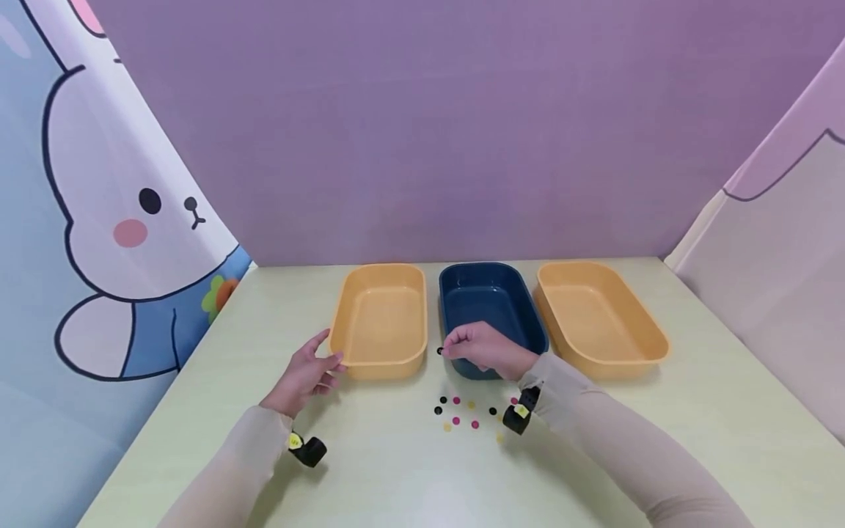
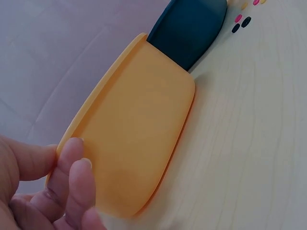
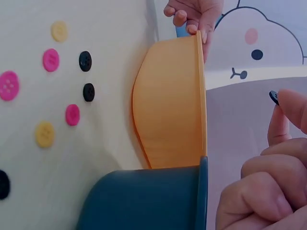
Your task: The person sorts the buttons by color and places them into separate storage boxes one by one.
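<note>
Head view: counts three trays along the far edge of the bench (image 1: 396, 477): left yellow tray (image 1: 383, 315), blue tray (image 1: 480, 301), right yellow tray (image 1: 597, 315). Leaves a gap between the first two, scarcely any between the last two, broad margins toward both side edges. Pinches, in the right hand (image 1: 485, 348), one black button (image 1: 440, 351) beside the blue tray's near-left corner, hiding part of that tray's near rim. Grips the left yellow tray's near-left corner between thumb and fingers of the left hand (image 1: 305, 378). Lists loose buttons (image 1: 455, 421) before the blue tray: three black, four pink, at least three yellow, partly masked by the wrist camera (image 1: 518, 418).

Left wrist view: cuts off left hand and blue tray; clips several loose buttons.

Right wrist view: shows black button between thumb and fingertip, other fingers folded. Counts three black, one clipped; three pink; two yellow.
</note>
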Motion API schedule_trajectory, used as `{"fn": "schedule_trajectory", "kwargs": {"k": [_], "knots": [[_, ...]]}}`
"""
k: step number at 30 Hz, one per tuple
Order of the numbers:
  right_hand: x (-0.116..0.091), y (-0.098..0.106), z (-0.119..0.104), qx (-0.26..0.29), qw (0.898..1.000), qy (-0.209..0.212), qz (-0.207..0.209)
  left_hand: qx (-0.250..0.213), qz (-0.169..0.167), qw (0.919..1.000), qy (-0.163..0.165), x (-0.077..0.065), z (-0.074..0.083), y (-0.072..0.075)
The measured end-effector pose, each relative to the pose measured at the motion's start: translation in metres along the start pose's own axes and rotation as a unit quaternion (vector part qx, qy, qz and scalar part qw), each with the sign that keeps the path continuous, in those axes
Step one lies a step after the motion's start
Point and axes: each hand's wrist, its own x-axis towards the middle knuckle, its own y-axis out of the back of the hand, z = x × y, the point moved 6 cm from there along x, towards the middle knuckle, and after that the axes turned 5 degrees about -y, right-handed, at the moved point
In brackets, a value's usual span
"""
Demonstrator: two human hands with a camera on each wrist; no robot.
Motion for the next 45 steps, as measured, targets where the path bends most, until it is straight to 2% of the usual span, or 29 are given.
{"fn": "schedule_trajectory", "kwargs": {"k": [5,15,22,28,36,42,45], "knots": [[0.009,-0.001,-0.005,-0.002,1.000,0.003,0.002,0.008,0.005,1.0000,0.002,0.000,-0.002,0.000],[0.030,-0.004,-0.018,-0.008,1.000,0.004,-0.024,0.008,0.008,0.9999,-0.001,0.001,0.000,-0.004],[0.046,-0.008,-0.027,-0.061,0.998,-0.001,0.009,-0.008,0.008,0.9999,-0.007,0.001,0.001,-0.008],[0.058,-0.011,-0.033,-0.077,0.996,0.010,0.043,0.002,0.013,0.9999,-0.002,0.001,0.003,-0.008],[0.072,-0.013,-0.056,-0.135,0.989,0.042,0.052,0.003,0.013,0.9999,-0.006,0.002,0.008,-0.007],[0.082,-0.013,-0.063,-0.134,0.989,0.025,0.053,0.004,0.014,0.9999,-0.002,0.003,0.007,-0.009],[0.085,-0.015,-0.065,-0.137,0.988,0.031,0.056,0.005,0.015,0.9999,-0.001,0.004,0.006,-0.010]]}}
